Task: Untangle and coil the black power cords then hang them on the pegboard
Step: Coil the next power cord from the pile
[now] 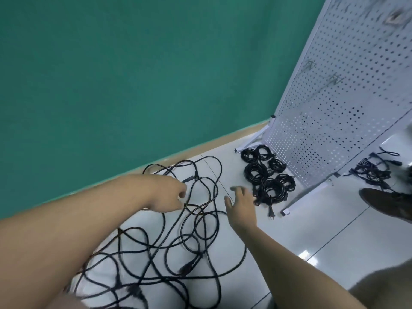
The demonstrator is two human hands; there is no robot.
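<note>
Plainly the left hand (pixel 169 194) is nearer: it sits on the upper edge of the tangled black power cords (pixel 186 269) sprawling across lower centre, fingers curled, grip impossible to tell. The right hand (pixel 242 204) hovers just right, fingers spread, between tangle and coiled cords (pixel 270 188) by the pegboard (pixel 334 121).
</note>
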